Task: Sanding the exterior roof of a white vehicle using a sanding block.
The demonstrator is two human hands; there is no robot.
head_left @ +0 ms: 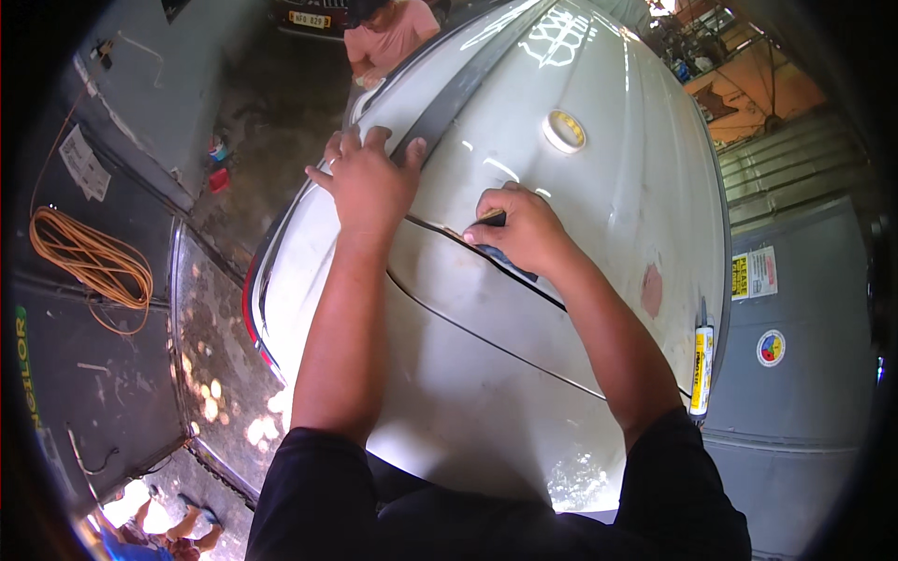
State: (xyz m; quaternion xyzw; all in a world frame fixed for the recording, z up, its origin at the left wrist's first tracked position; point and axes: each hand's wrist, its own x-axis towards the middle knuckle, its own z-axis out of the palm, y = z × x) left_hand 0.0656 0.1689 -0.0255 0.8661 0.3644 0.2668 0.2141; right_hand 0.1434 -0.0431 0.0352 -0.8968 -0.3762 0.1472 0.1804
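A white car body (505, 393) fills the middle of the head view, crossed by a long dark gap (524, 280). My left hand (369, 178) rests on the body beside a dark strip (463, 84), its fingers spread and nothing held. My right hand (528, 229) pinches a small dark flat piece (492, 219) with a tan edge against the body, just above the gap. Something blue-grey shows under that hand; I cannot make out what it is. Brownish marks lie along the gap near my fingertips.
A tape roll (559, 142) lies farther up the white body. A sealant cartridge (702, 369) is at its right edge, near a reddish-brown patch (652, 290). Far left hangs a coiled orange hose (89, 257). A person in pink (393, 42) is at the far side.
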